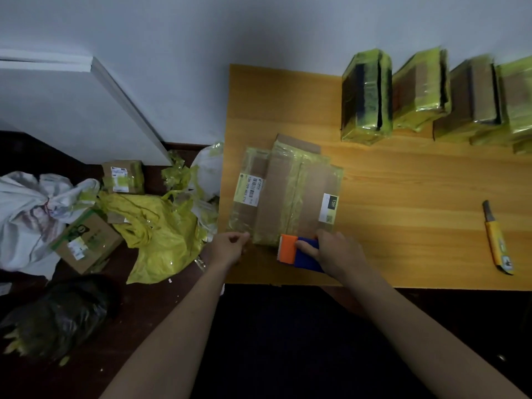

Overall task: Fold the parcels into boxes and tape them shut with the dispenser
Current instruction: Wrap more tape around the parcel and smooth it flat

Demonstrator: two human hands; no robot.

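The right hand point(335, 250) is gripping the blue-and-orange plastic tape dispenser point(299, 251) at the near edge of the flattened cardboard parcel point(285, 194), while the left hand point(229, 247) is pinching something at the parcel's near left corner, too small to identify. The parcel is lying flat on the wooden table point(403, 197), glossy with yellowish tape. Farther back, taped boxes point(367, 96) are standing in a row, the rightmost being cut off by the frame.

Tape dispenser point(299, 252) orange and blue; flattened carton point(285, 194) brown, yellow-green tape, white barcode label; utility knife point(497, 240) yellow; table point(417, 197) orange woodgrain.
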